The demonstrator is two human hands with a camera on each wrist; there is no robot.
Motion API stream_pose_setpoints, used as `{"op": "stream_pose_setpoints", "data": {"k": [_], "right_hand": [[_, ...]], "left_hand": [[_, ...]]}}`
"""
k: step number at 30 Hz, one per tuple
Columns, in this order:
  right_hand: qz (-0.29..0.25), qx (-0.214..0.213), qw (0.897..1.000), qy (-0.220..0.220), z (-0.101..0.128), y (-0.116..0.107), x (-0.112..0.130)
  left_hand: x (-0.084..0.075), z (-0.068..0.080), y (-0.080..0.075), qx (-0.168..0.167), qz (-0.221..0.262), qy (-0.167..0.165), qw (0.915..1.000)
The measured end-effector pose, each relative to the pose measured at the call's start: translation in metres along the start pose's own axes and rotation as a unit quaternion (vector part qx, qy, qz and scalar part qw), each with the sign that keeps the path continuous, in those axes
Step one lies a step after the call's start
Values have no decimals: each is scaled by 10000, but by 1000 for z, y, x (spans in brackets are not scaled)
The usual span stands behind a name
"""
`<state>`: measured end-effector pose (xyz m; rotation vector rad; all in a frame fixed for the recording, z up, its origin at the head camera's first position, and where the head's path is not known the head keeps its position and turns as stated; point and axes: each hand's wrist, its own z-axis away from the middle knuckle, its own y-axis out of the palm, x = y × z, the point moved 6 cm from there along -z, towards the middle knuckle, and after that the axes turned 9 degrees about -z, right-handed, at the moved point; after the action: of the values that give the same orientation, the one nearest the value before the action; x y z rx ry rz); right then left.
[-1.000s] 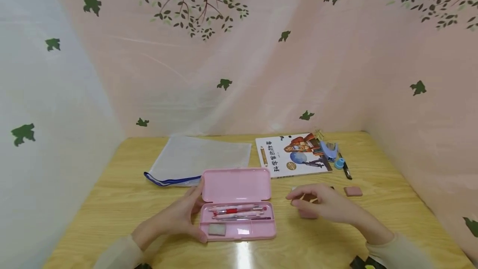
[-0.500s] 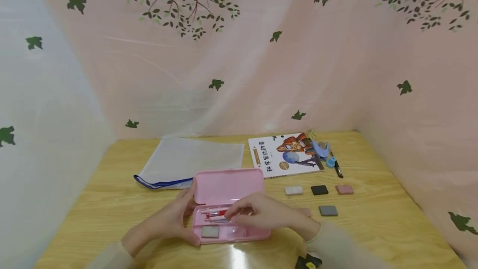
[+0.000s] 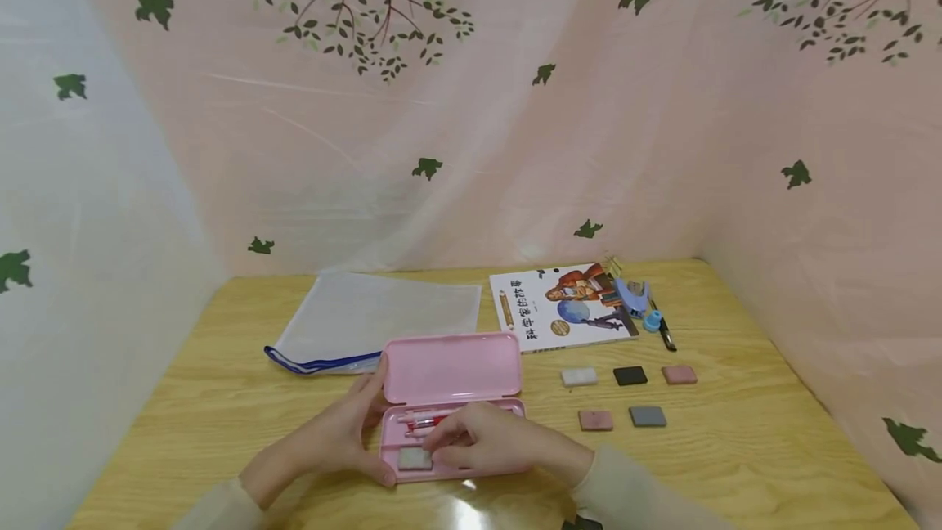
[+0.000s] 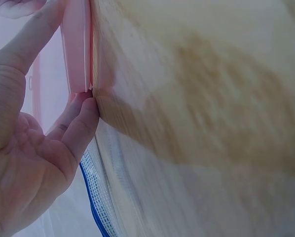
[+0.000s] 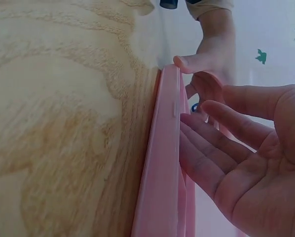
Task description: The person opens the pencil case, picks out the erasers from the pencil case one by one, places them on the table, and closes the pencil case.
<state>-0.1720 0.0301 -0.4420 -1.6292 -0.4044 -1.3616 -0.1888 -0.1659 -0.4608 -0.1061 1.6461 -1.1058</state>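
Open pink case (image 3: 449,407) near the front middle of the wooden surface (image 3: 736,448), lid raised and leaning back. Pens (image 3: 419,422) lie in the tray's rear compartment; a grey eraser (image 3: 414,458) lies in the front-left compartment.

Left hand (image 3: 334,436) holds the case's left end: thumb along the front corner, fingers curled round the far corner by the lid. In the left wrist view the fingertips (image 4: 83,106) press the pink edge.

Right hand (image 3: 486,444) rests over the tray, fingers relaxed and nearly straight, tips just beside the grey eraser. The right wrist view shows the palm open, fingers (image 5: 206,148) lying against the case's rim and gripping nothing.

To the right of the case, five small erasers lie apart in two rows: white (image 3: 579,376), black (image 3: 630,375) and pink (image 3: 679,375) behind; pink (image 3: 595,419) and grey (image 3: 648,416) in front.

Behind them, a picture book (image 3: 562,307) lies flat, with a blue stapler-like tool (image 3: 633,295), a small blue ring-shaped piece (image 3: 652,320) and a dark pen (image 3: 666,335) at its right edge.

Behind the case to the left, a clear mesh pouch (image 3: 375,317) with a blue zip edge lies flat.
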Motion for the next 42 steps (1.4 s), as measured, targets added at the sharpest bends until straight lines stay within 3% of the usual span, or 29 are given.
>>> {"op": "stream_pose_setpoints", "data": {"k": [10, 18, 24, 28, 34, 42], "right_hand": [[-120, 42, 9999, -10, -1, 1, -2], [485, 251, 9982, -234, -9, 8, 2], [734, 310, 9944, -699, -10, 14, 6], [731, 108, 9928, -941, -10, 18, 7], [-12, -257, 9984, -496, -14, 20, 2], [-81, -537, 9982, -234, -19, 21, -1]], "left_hand": [[0, 0, 0, -60, -60, 75, 9999], [0, 2, -2, -109, -75, 137, 9998], [0, 2, -1, -78, -29, 151, 9999], [0, 1, -1, -75, -49, 177, 9998], [0, 1, -1, -62, -26, 157, 9999], [0, 0, 0, -8, 80, 178, 9998]]}}
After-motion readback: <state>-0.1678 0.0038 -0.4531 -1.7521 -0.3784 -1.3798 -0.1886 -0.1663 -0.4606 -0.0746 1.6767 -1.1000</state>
